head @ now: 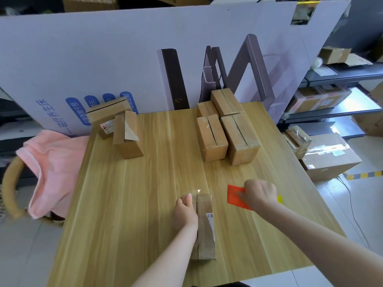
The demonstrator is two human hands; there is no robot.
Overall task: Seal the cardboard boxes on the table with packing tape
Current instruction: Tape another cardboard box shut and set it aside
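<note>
The worktop [145,204] is light wood with lengthwise grain, its far edge against a large white printed board [103,54]. Near the front edge a narrow cardboard box [205,224] lies lengthwise, a strip of clear tape along its top and a white label on its right side. At the far left stand two boxes touching each other: a back one [103,117] with a small label, and a front one [128,135] with one flap raised. At the far right four boxes [226,125] sit packed together, their top seams taped. The middle of the worktop is bare wood.
</note>
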